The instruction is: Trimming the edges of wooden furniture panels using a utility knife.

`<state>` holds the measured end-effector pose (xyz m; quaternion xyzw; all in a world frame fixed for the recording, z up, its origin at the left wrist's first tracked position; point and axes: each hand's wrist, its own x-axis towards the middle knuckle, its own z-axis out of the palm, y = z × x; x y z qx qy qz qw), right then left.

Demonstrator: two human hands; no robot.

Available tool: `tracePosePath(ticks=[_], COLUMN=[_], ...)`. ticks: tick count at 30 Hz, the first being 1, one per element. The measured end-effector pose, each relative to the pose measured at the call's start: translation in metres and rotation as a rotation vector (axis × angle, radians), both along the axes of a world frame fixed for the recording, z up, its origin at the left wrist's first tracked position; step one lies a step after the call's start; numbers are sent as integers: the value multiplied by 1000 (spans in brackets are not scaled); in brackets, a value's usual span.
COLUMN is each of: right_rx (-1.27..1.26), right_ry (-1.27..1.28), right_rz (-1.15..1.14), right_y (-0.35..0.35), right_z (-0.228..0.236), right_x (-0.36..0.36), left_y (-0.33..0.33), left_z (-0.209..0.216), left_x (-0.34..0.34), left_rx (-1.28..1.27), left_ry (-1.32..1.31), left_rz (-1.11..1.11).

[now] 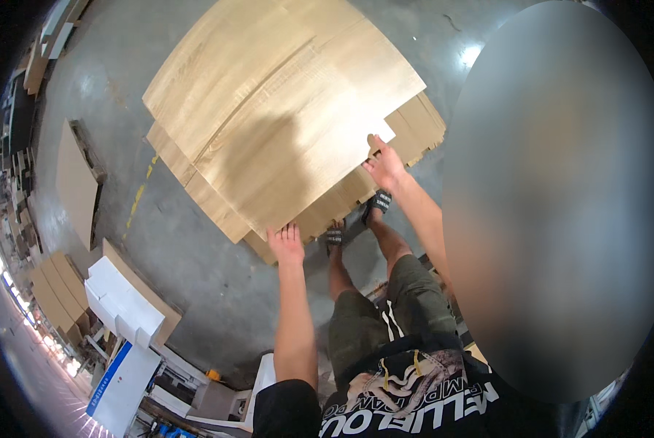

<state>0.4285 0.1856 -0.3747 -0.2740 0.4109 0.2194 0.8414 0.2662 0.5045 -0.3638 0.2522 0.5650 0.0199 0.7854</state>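
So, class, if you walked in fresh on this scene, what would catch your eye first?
A big pale wood-grain panel fills the upper middle, lying on a stack of similar boards on the grey concrete floor. The left hand and right hand grip its near edge.

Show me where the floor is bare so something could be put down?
Bare grey concrete floor runs between the stacked wood-grain panels and the white boxes, and past the brown sheets at the left. Both the left hand and the right hand grip the top panel's near edge. Near the sandalled feet it is crowded.
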Motion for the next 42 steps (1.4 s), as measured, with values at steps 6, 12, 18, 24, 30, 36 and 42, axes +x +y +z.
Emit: tracePosePath(ticks=[6,12,18,24,30,36,42], right_rx=[-919,-1183,-1205,-1312,-1184,-1418,-1406], right_ry=[-195,-358,-291,-224,-368,-133,373], right_rz=[305,832,912,968,355,-128,-814], right_y=[-11,-39,-16,-50,22,-54,-124], right_z=[14,-11,-8,-17,105,156,246], right_x=[16,43,45,53,-68,-341,-563], left_y=[64,121,131,115,159,7,-95], left_z=[-6,-21,-20,-32,16,49,91], left_x=[-15,23,17,47,33,31,-4], left_rx=[432,492,522,380,1441,1481,507], left_ry=[353,370,364,174,426,-372,-663], left_rz=[-315,-781,-795,-1036,-1113,-1531,-2015])
